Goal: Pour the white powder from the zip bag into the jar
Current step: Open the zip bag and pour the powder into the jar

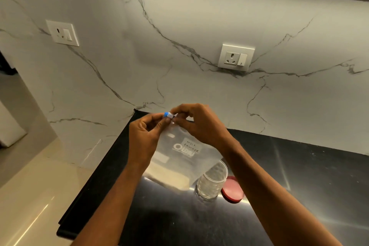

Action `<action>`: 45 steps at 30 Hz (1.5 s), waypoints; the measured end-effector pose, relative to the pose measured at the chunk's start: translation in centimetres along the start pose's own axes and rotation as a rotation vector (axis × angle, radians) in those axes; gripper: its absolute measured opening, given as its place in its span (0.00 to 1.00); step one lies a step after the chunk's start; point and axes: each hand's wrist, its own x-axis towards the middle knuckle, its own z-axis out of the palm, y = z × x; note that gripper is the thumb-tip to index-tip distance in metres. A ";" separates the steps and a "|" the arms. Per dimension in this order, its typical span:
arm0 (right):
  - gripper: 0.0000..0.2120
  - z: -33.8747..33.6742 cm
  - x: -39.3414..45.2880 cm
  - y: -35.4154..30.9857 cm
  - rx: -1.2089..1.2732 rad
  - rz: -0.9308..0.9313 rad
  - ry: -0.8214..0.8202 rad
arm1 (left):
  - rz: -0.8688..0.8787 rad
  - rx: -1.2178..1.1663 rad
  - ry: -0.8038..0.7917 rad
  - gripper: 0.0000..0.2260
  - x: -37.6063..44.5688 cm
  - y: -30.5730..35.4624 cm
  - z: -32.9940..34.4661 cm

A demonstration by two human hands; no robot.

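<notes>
Opening the milk powder zip bag [179, 158] at frame centre.
Left hand [143, 138] and right hand [197, 124] pinch its blue slider [167, 115]; the soft, floppy film probably needs top-edge grips above the open jar [212, 181].

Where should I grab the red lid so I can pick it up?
Grab the red lid by its rim, coming from the right. It lies flat on the black counter, so only the thin edge gives your fingers something to pinch. The open jar stands close on its left and hides that side, so the right edge is easier.
</notes>
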 end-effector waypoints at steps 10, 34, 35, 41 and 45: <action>0.08 -6.7 -0.1 -2.9 0.112 -0.013 0.246 | 0.207 0.036 -0.134 0.04 3.2 6.7 2.8; 0.10 -9.5 -0.3 0.3 -0.014 0.151 0.248 | -0.065 -0.312 -0.152 0.03 4.4 4.9 8.0; 0.10 -9.6 -0.4 0.4 -0.015 0.155 0.248 | -0.059 -0.309 -0.154 0.03 4.5 4.9 8.0; 0.10 -10.2 -1.6 1.5 0.000 0.219 0.242 | -0.064 -0.324 -0.133 0.05 5.3 5.3 7.8; 0.08 -10.6 -2.4 2.1 0.027 0.236 0.252 | -0.076 -0.347 -0.133 0.07 5.7 5.4 7.9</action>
